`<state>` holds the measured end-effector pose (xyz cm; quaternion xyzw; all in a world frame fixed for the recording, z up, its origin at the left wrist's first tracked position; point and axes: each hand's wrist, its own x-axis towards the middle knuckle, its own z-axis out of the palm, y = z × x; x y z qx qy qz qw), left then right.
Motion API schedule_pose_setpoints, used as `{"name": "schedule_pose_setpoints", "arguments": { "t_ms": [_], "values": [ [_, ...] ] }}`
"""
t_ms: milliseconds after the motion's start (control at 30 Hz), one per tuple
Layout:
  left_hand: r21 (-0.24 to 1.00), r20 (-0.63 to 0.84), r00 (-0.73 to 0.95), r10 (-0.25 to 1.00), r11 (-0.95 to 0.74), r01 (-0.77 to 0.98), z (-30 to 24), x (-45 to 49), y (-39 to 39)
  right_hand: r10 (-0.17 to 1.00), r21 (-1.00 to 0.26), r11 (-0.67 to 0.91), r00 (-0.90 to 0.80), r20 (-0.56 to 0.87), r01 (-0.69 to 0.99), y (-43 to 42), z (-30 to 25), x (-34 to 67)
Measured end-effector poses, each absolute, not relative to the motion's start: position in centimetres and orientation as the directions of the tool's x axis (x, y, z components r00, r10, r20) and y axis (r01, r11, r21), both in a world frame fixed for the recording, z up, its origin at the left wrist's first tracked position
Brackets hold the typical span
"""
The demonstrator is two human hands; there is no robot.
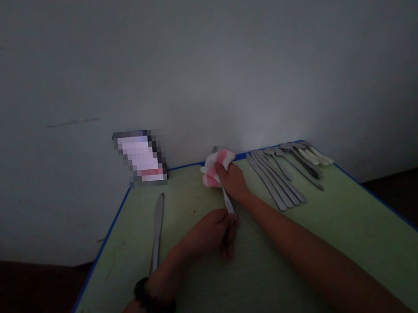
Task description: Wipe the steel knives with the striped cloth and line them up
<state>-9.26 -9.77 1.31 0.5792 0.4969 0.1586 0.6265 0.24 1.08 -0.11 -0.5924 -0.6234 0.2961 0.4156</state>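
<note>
My left hand (218, 230) has its fingers closed round the near end of a metal table knife (227, 201) over the middle of the table. A pink and white cloth (212, 178) is pinched in my right hand (234, 181) and wraps the knife's far part. Only a grey tip shows above the cloth, so the covered part is hidden. Left of my hands lies another table knife (158, 225), its lower end hidden by my left wrist. Several table knives (274, 182) lie side by side to the right of my right hand.
Beyond the row lie more metal cutlery (298, 161) and several white-handled pieces (313, 155), partly overlapping. A phone with a blurred screen (142, 157) leans against the wall (202, 70) at the back left. The green table (183, 192) has a blue edge.
</note>
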Motion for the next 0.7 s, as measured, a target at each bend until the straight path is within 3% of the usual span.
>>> {"name": "schedule_pose_setpoints", "arguments": {
  "t_ms": [200,500,600,700],
  "values": [
    [0.914,-0.363,0.442,0.820,0.221,0.340,1.1,-9.5,-10.2,0.988,-0.859,0.154,-0.057,0.144,0.488,-5.7,-0.3,2.1],
    [0.881,-0.257,0.333,0.907,0.078,0.466,0.6,-8.9,-11.4,0.989,-0.957,0.102,-0.129,0.069,0.272,-7.5,0.5,4.3],
    [0.809,-0.151,0.268,0.952,-0.037,0.587,0.8,-8.4,-11.6,0.989,-0.978,0.090,-0.135,0.065,0.186,-6.7,0.4,4.3],
    [0.652,-0.029,0.280,0.960,-0.194,0.733,1.2,-7.9,-12.2,0.996,-0.992,0.041,-0.086,0.031,0.121,-5.7,0.2,4.3]
  ]
}}
